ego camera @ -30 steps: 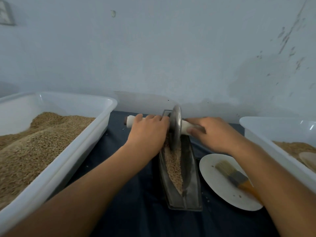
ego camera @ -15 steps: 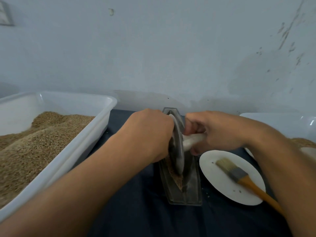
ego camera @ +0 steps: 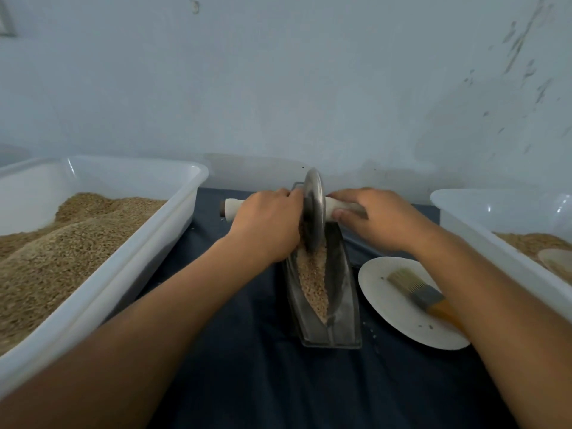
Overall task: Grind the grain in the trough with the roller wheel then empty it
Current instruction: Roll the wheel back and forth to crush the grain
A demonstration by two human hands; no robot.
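steel roller wheel [ego camera: 313,212] sits at trough [ego camera: 340,305] far end; left hand [ego camera: 266,226] and right hand [ego camera: 376,219] curl round its handle: press evenly through grain [ego camera: 312,283].

Two bare forearms reach into view from the bottom corners, one on each side. No sleeves cover either arm as far as the frame shows, and nothing is worn at the wrists: no watch, band or bracelet. The left hand [ego camera: 266,226] and the right hand [ego camera: 376,219] wear no gloves, and no rings show on the visible fingers. The fingernails that can be seen on the right hand look short and unpainted. The rest of the person lies outside the view.
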